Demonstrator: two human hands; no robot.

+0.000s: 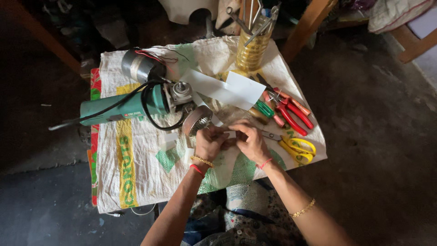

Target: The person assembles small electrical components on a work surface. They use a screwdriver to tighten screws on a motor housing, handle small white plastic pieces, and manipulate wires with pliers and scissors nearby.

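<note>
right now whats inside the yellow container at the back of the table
Several metal tools stand upright in the yellow container, their tops sticking out. Their lower ends, and anything else at the bottom, cannot be made out.

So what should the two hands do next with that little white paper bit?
Probably keep folding: the left hand and right hand pinch the small white paper piece together, above the woven sack cloth.
</note>
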